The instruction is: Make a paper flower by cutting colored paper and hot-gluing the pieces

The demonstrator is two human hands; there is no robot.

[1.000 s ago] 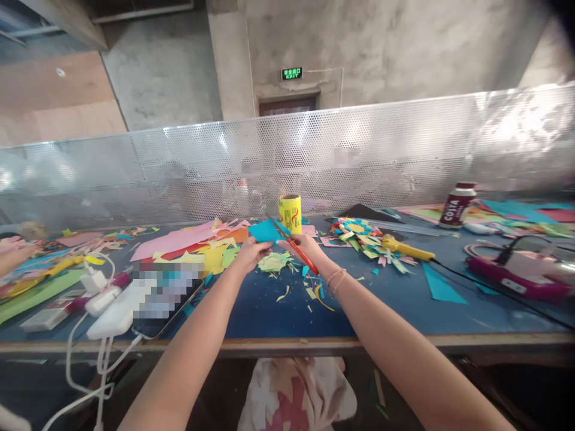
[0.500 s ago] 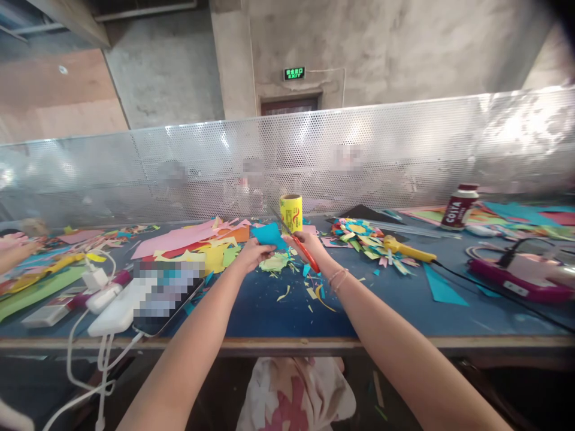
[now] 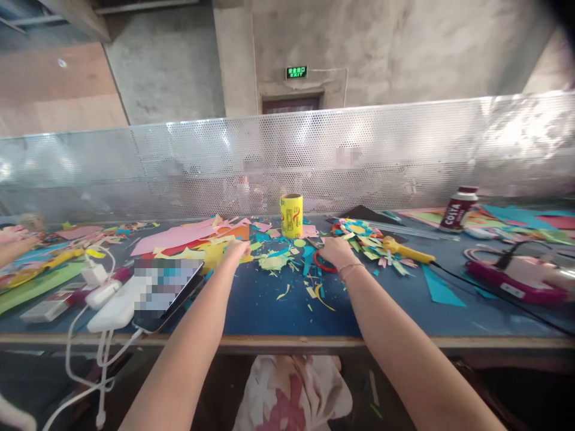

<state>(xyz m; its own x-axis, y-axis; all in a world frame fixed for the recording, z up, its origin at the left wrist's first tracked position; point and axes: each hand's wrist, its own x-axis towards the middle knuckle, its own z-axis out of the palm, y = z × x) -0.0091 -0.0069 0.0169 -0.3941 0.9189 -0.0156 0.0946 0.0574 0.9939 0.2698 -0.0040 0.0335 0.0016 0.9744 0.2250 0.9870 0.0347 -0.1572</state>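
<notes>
My left hand (image 3: 236, 250) reaches down to the yellow paper (image 3: 214, 255) beside an orange piece. Its fingers are blurred and partly hidden, so their grip does not show. Low over the tabletop, my right hand (image 3: 339, 250) is closed on red-handled scissors (image 3: 324, 263); part of a blade points left from under the fingers. A blue paper piece (image 3: 308, 256) lies just left of the scissors. Between the hands are pale green scraps (image 3: 273, 261) and a small green paper disc (image 3: 299, 242). A yellow roll (image 3: 291, 216) stands upright behind them.
To the right are a layered paper flower (image 3: 357, 229), a yellow glue gun (image 3: 411, 250) with a black cord, a purple power strip (image 3: 512, 281) and a dark red bottle (image 3: 459, 209). A phone (image 3: 168, 296) and white power bank (image 3: 119, 305) with cables lie left. Another person's arm (image 3: 18, 248) shows far left.
The blue square has left my left hand, which moved left to the yellow paper. My right hand moved slightly right and lowered the scissors from mid-air to the tabletop.
</notes>
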